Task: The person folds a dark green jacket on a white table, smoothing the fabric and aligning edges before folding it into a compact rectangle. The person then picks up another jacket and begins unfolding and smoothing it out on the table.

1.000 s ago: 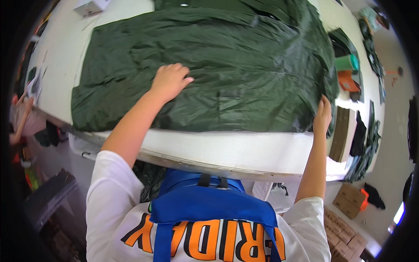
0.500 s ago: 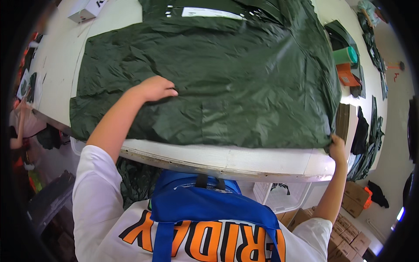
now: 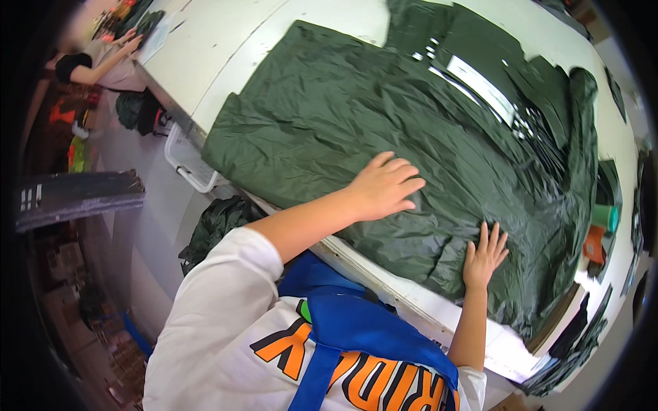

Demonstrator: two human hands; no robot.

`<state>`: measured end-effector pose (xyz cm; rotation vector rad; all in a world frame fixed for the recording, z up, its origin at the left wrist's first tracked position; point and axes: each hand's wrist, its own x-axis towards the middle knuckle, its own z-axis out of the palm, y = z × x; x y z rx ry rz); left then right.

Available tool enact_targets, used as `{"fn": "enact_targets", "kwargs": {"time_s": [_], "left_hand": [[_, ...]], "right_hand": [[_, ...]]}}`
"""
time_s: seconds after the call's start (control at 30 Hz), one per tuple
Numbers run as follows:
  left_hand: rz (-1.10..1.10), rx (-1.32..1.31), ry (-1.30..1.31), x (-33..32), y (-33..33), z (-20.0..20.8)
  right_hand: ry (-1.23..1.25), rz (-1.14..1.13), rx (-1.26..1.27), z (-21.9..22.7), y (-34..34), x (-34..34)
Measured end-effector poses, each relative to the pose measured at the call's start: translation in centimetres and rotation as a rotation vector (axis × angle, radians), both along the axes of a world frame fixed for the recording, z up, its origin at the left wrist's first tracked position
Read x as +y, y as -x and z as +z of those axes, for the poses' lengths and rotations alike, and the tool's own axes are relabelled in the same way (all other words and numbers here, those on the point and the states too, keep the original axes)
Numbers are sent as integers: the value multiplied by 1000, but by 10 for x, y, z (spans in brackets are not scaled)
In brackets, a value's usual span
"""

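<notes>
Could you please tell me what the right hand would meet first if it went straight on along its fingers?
Most likely more of the green cloth beneath the right hand; further along that line, the dark green pieces seem next, though depth is hard to judge.

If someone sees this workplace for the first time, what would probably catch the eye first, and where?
Probably the large, wrinkled dark green fabric, spread across the white table, with the left hand and the right hand open over its near part. Next, the bright blue apron may stand out at the bottom of the view, then the small green cylinder toward the right rim.
</notes>
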<state>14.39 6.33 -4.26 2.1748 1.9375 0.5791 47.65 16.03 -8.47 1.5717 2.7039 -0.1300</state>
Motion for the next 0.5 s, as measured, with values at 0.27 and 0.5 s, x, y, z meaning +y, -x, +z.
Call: {"fn": "enact_targets", "kwargs": {"time_s": [0.27,0.5], "left_hand": [[746,245,567,-167,217,-51],[400,246,320,-78,225,-43]], "right_hand": [[-10,8,-92,-9,1,-3],[-36,24,-146,-10,5,-5]]}}
